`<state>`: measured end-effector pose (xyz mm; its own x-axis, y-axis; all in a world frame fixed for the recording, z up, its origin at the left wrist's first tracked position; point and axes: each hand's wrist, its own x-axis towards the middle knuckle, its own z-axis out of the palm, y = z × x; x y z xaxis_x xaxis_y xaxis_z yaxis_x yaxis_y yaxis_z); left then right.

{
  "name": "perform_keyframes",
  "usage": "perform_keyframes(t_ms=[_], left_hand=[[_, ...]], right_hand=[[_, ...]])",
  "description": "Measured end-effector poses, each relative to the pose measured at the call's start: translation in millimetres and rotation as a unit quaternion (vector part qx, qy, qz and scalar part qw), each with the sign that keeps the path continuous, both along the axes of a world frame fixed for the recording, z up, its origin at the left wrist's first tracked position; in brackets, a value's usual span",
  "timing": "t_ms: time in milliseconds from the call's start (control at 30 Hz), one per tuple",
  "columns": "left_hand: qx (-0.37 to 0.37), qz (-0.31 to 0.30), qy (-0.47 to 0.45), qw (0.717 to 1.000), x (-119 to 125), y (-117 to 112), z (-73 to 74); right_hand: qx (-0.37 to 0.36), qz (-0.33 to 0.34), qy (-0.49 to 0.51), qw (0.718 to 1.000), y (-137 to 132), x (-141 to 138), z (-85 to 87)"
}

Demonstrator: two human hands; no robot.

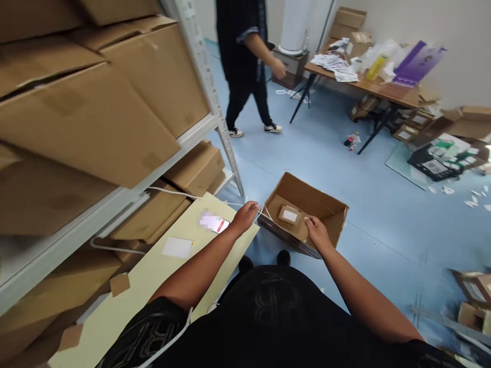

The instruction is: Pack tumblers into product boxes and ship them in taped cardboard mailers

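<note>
My left hand is closed beside the near left edge of an open cardboard box on the floor. A thin white cord runs from the shelf to its pinched fingers, and loops of it reach the box's rim. My right hand is curled closed over the box's near right side; whatever it may hold is hidden. Inside the open box lies a small brown carton with a white label. A phone with a partly blurred screen rests on the pale yellow board under my left arm.
A metal shelf stacked with large cartons stands at left. Ahead, a person in black walks past. Papers and bags cover a wooden table at the back right. Cartons and paper scraps lie on the blue floor at right.
</note>
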<state>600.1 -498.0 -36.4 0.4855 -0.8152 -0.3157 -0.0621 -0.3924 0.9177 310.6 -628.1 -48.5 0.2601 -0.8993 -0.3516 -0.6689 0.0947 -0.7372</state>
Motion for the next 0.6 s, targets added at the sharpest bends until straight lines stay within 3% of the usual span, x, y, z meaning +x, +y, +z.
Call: perform_keyframes(t_ms=[167, 333, 467, 600], left_hand=[[0.011, 0.104, 0.053, 0.993, 32.5, 90.1, -0.3], [0.016, 0.203, 0.076, 0.976, 48.4, 183.3, 4.4], [0.04, 0.281, 0.072, 0.956, 47.6, 246.2, -1.3], [0.062, 0.361, 0.078, 0.927, 31.4, 288.5, -13.3]], right_hand=[[-0.018, 0.132, -0.008, 0.991, 31.3, 73.3, 2.2], [-0.037, 0.25, 0.011, 0.968, 70.7, 136.4, -2.1], [-0.063, 0.377, 0.077, 0.921, 92.0, 170.9, -23.9], [-0.102, 0.487, 0.158, 0.853, 100.5, 199.3, -54.2]])
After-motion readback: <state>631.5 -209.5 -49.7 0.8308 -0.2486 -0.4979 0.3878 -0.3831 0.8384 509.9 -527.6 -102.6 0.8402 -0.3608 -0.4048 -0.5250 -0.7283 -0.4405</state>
